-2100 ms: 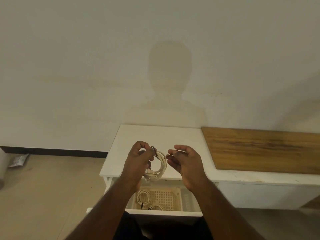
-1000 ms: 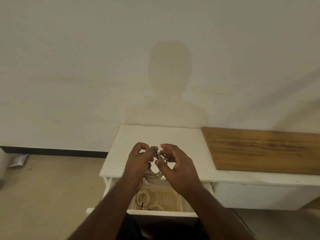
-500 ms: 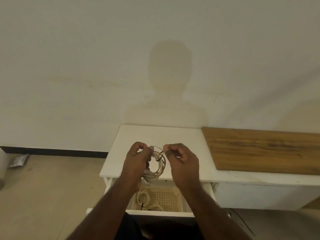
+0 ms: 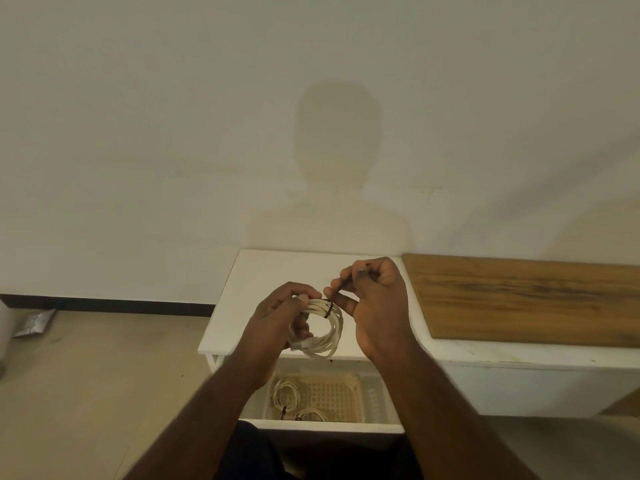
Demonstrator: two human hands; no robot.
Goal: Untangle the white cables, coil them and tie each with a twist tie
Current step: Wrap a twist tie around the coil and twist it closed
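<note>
White cable coil, looped several turns, hangs above the front edge of a white worktop. The left hand grips the coil's left side; the right hand pinches the ends of a dark twist tie wrapped around the coil's top. The cable looks light, soft and springy, so it is best held across all the loops beside the tie. Below, a cream perforated basket in an open drawer holds two coiled, tied cables.

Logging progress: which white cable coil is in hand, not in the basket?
The coil gripped by the left hand, dark twist tie around it; two others lie in the basket.
</note>
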